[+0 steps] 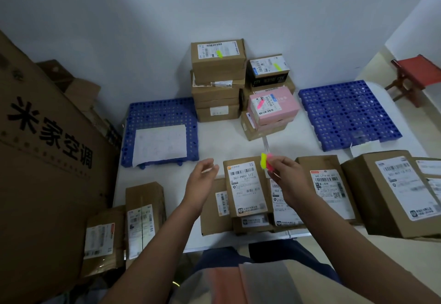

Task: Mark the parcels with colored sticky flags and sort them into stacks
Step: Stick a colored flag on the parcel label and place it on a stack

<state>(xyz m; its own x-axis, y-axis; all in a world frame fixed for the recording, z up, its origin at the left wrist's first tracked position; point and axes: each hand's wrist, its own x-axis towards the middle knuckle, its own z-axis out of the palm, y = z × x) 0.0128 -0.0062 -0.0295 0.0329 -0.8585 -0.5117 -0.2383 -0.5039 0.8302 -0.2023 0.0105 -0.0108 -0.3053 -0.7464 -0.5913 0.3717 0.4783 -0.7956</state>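
My right hand (pixel 285 175) pinches a small pad of yellow and pink sticky flags (pixel 266 161) above a brown parcel with a white label (pixel 245 188). My left hand (pixel 202 179) hovers beside it, fingers relaxed, holding nothing. Several unflagged brown parcels (pixel 327 184) lie in a row along the near edge of the white table (pixel 229 141). At the back stands a tall stack of brown boxes (pixel 218 79) with a yellow flag on top. Beside it are a black box with a yellow flag (pixel 268 70) and a pink box with a pink flag (pixel 273 105).
Two blue perforated pallets lie on the table, one at the left (pixel 162 113) with a white sheet on it, one at the right (pixel 346 113). A huge cardboard carton (pixel 43 160) stands at the left. A red stool (pixel 415 74) stands far right.
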